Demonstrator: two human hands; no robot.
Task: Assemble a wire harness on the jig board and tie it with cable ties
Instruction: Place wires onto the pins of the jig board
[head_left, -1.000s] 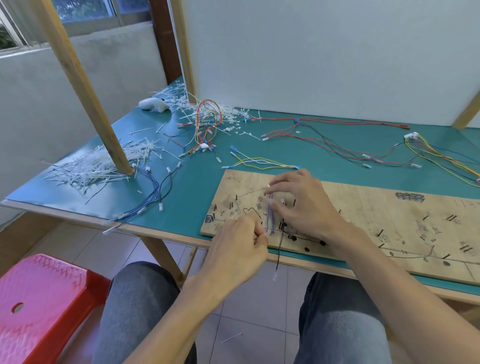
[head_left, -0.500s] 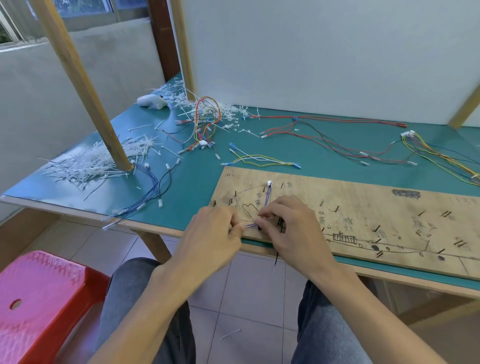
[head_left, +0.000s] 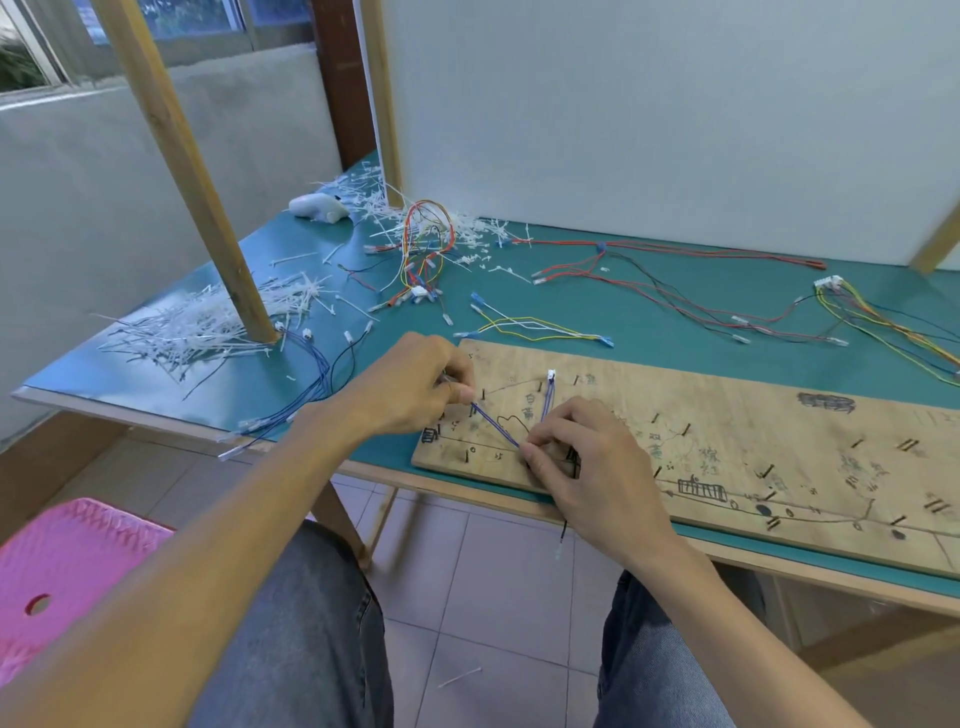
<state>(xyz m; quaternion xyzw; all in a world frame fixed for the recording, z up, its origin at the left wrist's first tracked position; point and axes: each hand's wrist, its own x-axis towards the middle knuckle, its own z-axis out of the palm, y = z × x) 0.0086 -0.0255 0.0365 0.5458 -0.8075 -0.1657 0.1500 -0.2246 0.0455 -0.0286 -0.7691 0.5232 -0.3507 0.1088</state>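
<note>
Pinching the free end of a thin purple-blue wire pair (head_left: 496, 426), the left hand (head_left: 410, 387) sits at the left end of the jig board (head_left: 727, 415), fingers curled on it. The right hand (head_left: 592, 462) pinches the same pair at a bend near the board's near edge. From there the pair runs up to a white connector (head_left: 550, 374) lying among the pins.

The pair looks light and limp, likely to sag once released, so it should be held by the insulation close to a pin and pulled only gently. A hard tug could drag the connector from its place.

A black wire (head_left: 563, 535) hangs off the table (head_left: 623, 312) below the right hand, and loose cable ties (head_left: 197, 327) lie heaped at the far left.

Half a second ago the hands were almost touching at the board's near edge. Since then the left has drawn away up and leftward, leaving a taut span between them, while the right has kept to the bend and the connector has not shifted.
</note>
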